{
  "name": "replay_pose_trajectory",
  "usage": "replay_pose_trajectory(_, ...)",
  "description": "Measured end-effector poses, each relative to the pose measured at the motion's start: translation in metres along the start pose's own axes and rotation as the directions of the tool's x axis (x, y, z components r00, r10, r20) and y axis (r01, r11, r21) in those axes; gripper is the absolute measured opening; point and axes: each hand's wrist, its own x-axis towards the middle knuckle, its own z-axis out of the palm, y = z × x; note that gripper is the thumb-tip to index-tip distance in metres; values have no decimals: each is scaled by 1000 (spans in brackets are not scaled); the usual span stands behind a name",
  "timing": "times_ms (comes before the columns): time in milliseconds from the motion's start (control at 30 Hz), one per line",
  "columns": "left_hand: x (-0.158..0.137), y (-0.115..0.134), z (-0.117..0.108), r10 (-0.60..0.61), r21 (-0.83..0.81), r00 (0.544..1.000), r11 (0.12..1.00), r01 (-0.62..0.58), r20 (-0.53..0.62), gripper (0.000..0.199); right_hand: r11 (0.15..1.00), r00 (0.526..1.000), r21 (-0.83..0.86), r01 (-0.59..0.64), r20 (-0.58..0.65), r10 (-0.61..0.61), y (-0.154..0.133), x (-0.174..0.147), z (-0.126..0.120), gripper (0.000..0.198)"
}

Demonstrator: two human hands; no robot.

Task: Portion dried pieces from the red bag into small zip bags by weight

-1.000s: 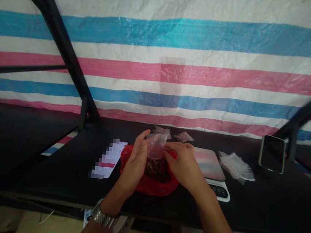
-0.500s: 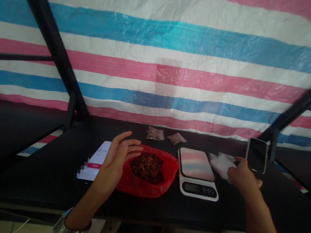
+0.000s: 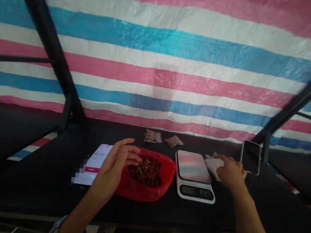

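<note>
Some filmy, crinkly plastic bags [image 3: 212, 166] under the right hand [image 3: 231, 172].

red bag [image 3: 148, 194], striped sheet [image 3: 163, 40]

Dim pic, sheen on bg tarp [image 3: 165, 40], L phone [image 3: 95, 162] part pixelated

The left hand [image 3: 117, 156], fingers loosely curved and holding nothing, hangs over the left side of an open red bag [image 3: 167, 178] around a heap of brown pieces [image 3: 144, 171], while the right hand's [image 3: 223, 169] fingers are at clear plastic bags [image 3: 213, 163] just beside a white scale [image 3: 178, 186]. Small filled packets [image 3: 153, 136] lie behind the red bag on the black table [image 3: 110, 132], between a lit phone [image 3: 93, 161] at left and a dark-screened phone [image 3: 251, 157] at right. Beyond hangs a striped sheet [image 3: 163, 40].
</note>
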Motion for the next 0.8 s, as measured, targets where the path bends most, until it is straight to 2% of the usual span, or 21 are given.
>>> replay_pose_trajectory(100,-3,-1,1,4,4,1000,1000,-4,28,54,993,996,78,88,-17,-86,-52,12,-4,49)
replay_pose_trajectory(200,-7,-3,3,8,18,998,1000,-9,63,51,966,975,153,209,42,-218,-107,22,2,39)
replay_pose_trajectory(267,-10,-5,6,11,35,996,999,-14,84,47,958,968,189,217,85,-236,-132,27,11,36)
replay_pose_trajectory(333,-14,-6,8,3,54,994,998,-9,108,44,956,968,221,190,120,-221,-144,30,18,29)
replay_pose_trajectory(433,-17,-7,11,-12,68,989,998,2,146,40,948,975,290,134,133,-179,-147,34,22,15)
replay_pose_trajectory(567,-16,-10,18,-4,23,989,1000,0,150,40,873,985,480,83,95,-145,-145,33,12,13)
replay_pose_trajectory(667,-13,-16,28,-27,-47,993,998,33,112,41,747,984,657,96,48,-169,-149,18,-4,11)
replay_pose_trajectory(733,-10,-22,35,-57,-102,998,993,61,40,47,600,973,789,131,13,-231,-154,-2,-15,16)
replay_pose_trajectory(767,-9,-25,39,-69,-131,998,989,69,1,53,485,960,863,145,-5,-279,-157,-13,-19,20)
replay_pose_trajectory(800,-8,-27,41,-80,-157,996,985,75,-29,60,258,939,960,113,-18,-345,-160,-24,-23,26)
